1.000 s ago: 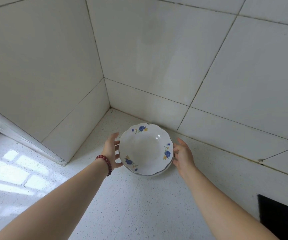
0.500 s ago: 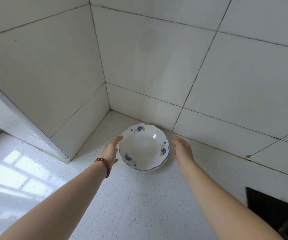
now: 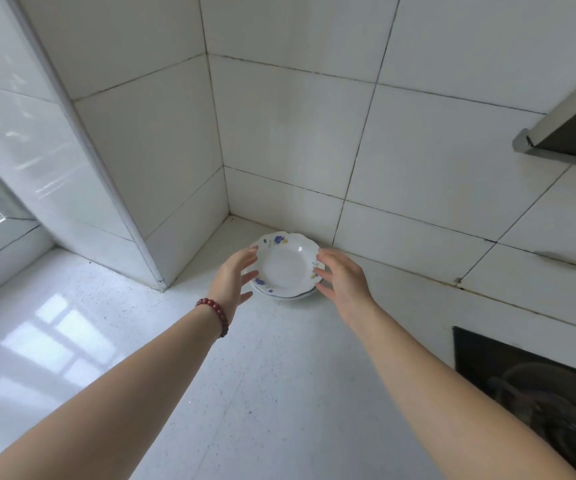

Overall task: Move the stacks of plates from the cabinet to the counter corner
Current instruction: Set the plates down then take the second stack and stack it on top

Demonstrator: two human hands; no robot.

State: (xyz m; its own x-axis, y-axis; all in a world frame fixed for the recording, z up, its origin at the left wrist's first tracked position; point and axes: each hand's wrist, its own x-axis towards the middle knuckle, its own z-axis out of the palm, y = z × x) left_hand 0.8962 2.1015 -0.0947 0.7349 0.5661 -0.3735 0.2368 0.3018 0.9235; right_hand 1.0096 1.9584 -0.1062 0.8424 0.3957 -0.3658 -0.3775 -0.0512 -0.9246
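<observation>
A small stack of white plates [image 3: 284, 265] with blue and yellow flowers on the scalloped rim rests on the speckled white counter [image 3: 279, 393], close to the tiled corner. My left hand [image 3: 234, 275], with a red bead bracelet on the wrist, hovers at the stack's left side with fingers spread. On the right side my right hand [image 3: 343, 280] is also spread, its fingertips near the rim. Neither hand grips the plates. The cabinet is out of view.
White tiled walls [image 3: 314, 133] meet in the corner just behind the plates. A tiled pillar [image 3: 106, 168] juts out at the left, beside a window ledge. A black cooktop [image 3: 535, 393] lies at the lower right, and a range hood [image 3: 570, 133] hangs at the upper right.
Both hands held the stack a second ago, then set it down on the counter and let go. The hands now hover open beside it, and the view has pulled back.
</observation>
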